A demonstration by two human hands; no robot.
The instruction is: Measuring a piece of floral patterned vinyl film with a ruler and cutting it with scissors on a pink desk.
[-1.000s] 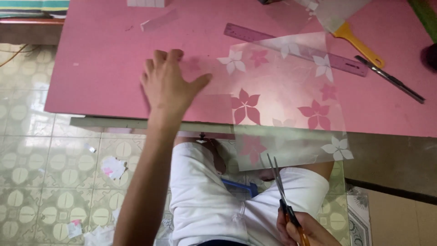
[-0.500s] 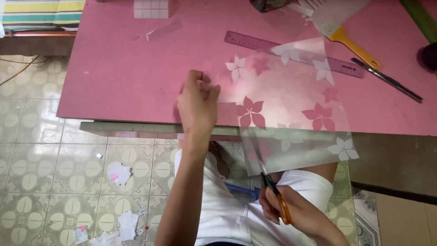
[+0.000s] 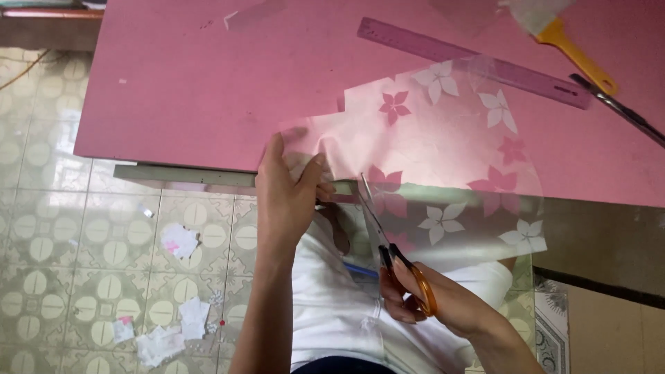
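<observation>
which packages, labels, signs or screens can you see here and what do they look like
No packages, signs or screens.
Closest to a label: clear sticker film with pink and white flowers, overhanging the pink table edge, pinched by the left hand, cut by orange-handled scissors in the right hand.

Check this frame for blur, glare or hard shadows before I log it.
Head view: mostly sharp under soft, even daylight; mild sheen on the clear flowered film, no harsh glare; left hand and right hand with scissors barely blurred; only faint shadows on the pink table.
</observation>
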